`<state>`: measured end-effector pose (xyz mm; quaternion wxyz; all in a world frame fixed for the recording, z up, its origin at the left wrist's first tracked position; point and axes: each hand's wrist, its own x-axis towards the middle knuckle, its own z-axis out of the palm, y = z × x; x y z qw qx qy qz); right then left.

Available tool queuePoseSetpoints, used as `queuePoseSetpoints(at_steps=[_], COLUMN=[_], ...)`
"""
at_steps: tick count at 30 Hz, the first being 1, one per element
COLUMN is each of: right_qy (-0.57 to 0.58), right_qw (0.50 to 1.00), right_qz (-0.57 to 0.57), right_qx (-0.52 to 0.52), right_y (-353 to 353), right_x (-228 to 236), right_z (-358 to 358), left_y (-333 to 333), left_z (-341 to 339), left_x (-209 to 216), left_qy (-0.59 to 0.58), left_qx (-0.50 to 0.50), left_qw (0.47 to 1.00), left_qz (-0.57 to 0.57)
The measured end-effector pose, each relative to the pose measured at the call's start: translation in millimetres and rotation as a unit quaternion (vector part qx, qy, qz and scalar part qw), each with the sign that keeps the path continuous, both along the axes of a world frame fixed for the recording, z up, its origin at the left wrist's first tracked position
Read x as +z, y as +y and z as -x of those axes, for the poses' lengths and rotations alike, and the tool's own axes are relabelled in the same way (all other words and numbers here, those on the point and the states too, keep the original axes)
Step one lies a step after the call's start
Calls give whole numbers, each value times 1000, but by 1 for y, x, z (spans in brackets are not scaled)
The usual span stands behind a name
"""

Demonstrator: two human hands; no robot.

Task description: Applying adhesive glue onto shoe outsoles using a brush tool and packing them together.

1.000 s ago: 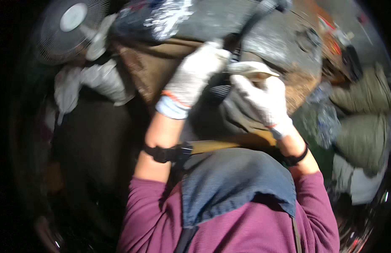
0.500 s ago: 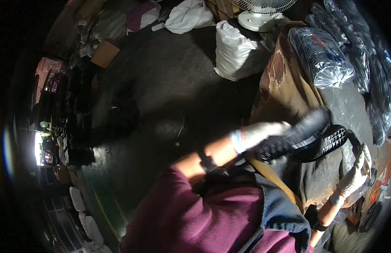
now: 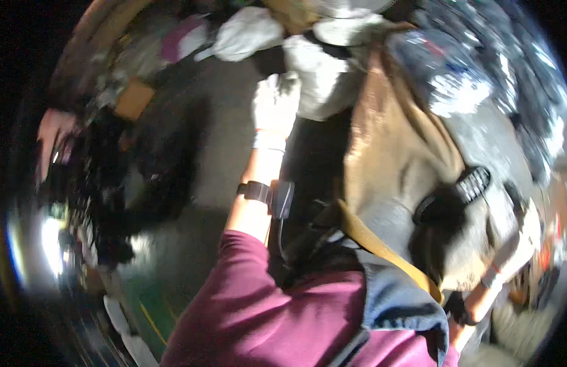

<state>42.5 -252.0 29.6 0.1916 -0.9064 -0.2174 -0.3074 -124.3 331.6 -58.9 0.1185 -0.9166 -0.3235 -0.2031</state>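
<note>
My left hand (image 3: 275,107), in a white glove, reaches far forward beside a white sack (image 3: 317,76). Its fingers look stretched out, though blurred, and I see nothing in them. At the right, my gloved right hand (image 3: 520,241) is closed round a dark elongated thing (image 3: 513,194) whose kind is too blurred to tell. Just left of that hand, a black shoe sole (image 3: 474,185) with a pale grid pattern lies on the worn, grey-brown work surface (image 3: 381,214).
Clear-wrapped dark bundles (image 3: 445,67) are heaped at the far right. A white fan base (image 3: 347,29) stands at the back, beside a white bag (image 3: 250,33). A cardboard piece (image 3: 134,99) lies at the far left. A yellow strap (image 3: 387,248) crosses my apron.
My left hand has swung from the work surface forward and left; the black sole it held is out of sight. My right hand stays near the same spot. The view has shifted slightly.
</note>
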Motion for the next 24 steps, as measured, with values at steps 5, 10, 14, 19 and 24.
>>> queuePoseSetpoints(at_steps=[5,10,14,19,24], right_qy=[27,-62,-144,4,27], right_qw=[995,990,985,966,975], right_qz=[-88,-112,-24,-245,25], right_qx=[-46,-56,-88,-85,-220], right_y=[3,-52,-132,-170,-196], right_x=[-18,-17,-24,-27,-49], right_z=[-22,-48,-70,-109,-147], left_y=[-210,-338,-370,-336,-336], left_z=[-124,-179,-196,-216,-234], left_x=[-33,-10,31,9,35], left_qy=[-220,3,56,80,193], left_qx=[-363,-645,-696,-759,-751], left_qw=[407,694,645,646,629], left_qz=[809,319,312,24,-46])
